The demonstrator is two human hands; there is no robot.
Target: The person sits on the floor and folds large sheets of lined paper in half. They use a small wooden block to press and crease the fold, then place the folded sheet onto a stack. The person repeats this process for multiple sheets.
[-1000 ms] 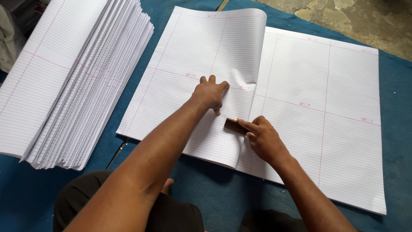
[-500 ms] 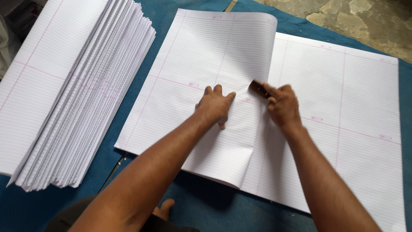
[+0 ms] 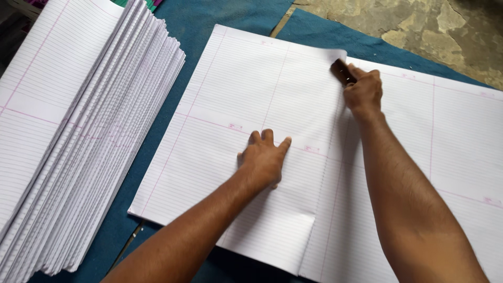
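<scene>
1. Ruled paper sheet (image 3: 246, 131), folded over on itself, lies on the blue mat (image 3: 194, 23) near its far edge, just right of a tall stack of folded sheets (image 3: 78, 131) at the mat's left edge.
2. Left hand (image 3: 264, 160) lies flat and open on the folded half, gripping nothing.
3. Right hand (image 3: 362, 91) is closed around a small dark creasing block (image 3: 341, 71), pressed on the fold at the sheet's far edge.
4. Risk, as I judge it: if the flat hand eases off, the upper half could slide and the crease would set crooked; heavy pressure at the edge may wrinkle the paper.
5. Half a second ago the block sat midway along the fold; now it is at the far end.
</scene>
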